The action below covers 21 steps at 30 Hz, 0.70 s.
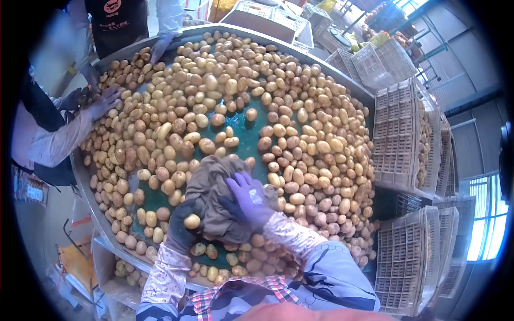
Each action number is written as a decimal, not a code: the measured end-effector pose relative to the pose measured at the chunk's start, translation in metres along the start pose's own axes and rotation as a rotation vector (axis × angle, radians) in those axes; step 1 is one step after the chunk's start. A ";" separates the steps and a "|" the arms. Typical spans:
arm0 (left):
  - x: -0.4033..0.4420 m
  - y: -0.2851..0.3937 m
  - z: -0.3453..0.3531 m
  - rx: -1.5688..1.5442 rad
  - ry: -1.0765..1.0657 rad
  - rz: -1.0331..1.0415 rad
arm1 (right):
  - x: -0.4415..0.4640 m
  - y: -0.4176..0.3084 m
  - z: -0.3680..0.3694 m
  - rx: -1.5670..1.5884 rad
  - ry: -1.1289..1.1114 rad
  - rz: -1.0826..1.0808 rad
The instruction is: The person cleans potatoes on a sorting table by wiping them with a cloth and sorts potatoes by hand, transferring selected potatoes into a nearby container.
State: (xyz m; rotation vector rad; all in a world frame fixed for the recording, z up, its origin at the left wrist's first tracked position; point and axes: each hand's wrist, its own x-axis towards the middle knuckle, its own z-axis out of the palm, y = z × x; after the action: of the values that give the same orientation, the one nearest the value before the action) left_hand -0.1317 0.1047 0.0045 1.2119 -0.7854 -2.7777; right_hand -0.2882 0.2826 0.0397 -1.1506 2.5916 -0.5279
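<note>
A crumpled grey-brown cloth lies bunched over the potatoes near the front of the sorting table. My right hand, in a purple glove with dark parts, grips the cloth from its right side. On the cloth's left edge is my left hand, in a dark glove, with a single potato held at its fingers. Part of the left fingers is hidden by the cloth and potato. Loose potatoes surround both hands, some of them with dark patches.
A metal rim borders the table; green surface shows between potatoes. Stacked plastic crates stand along the right, more crates behind. At the left, a co-worker's gloved hand touches potatoes; another person's hand reaches in at the back.
</note>
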 end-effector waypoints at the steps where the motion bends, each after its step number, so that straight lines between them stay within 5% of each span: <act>1: -0.010 -0.004 0.002 0.069 0.008 0.050 | -0.018 0.003 0.003 0.030 0.013 -0.010; 3: -0.025 -0.011 0.005 0.137 0.001 0.138 | -0.043 0.007 0.007 0.022 0.102 -0.031; 6: -0.037 -0.023 0.004 0.177 -0.049 0.252 | -0.082 0.016 -0.013 0.376 0.133 0.232; 10: -0.064 -0.022 0.006 0.404 -0.054 0.338 | -0.105 0.071 -0.065 0.778 0.542 0.411; 11: -0.070 -0.023 0.003 0.488 -0.026 0.371 | -0.114 0.073 -0.086 0.987 0.689 0.404; 14: -0.083 -0.017 -0.019 0.914 0.003 0.616 | -0.122 0.116 -0.155 0.837 1.042 0.208; 15: -0.087 -0.018 -0.029 1.052 0.040 0.707 | -0.116 0.112 -0.185 1.128 1.158 0.226; 18: -0.109 -0.016 -0.042 1.291 0.126 0.855 | -0.108 0.176 -0.215 0.427 1.202 0.231; 21: -0.113 -0.024 -0.085 1.476 0.203 0.953 | -0.086 0.256 -0.162 -0.460 0.912 0.513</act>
State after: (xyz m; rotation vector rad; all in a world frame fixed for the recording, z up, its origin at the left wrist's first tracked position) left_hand 0.0099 0.1111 0.0226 0.6427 -2.5703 -1.0480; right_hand -0.4606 0.5421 0.0839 -0.2645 3.7605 -0.3932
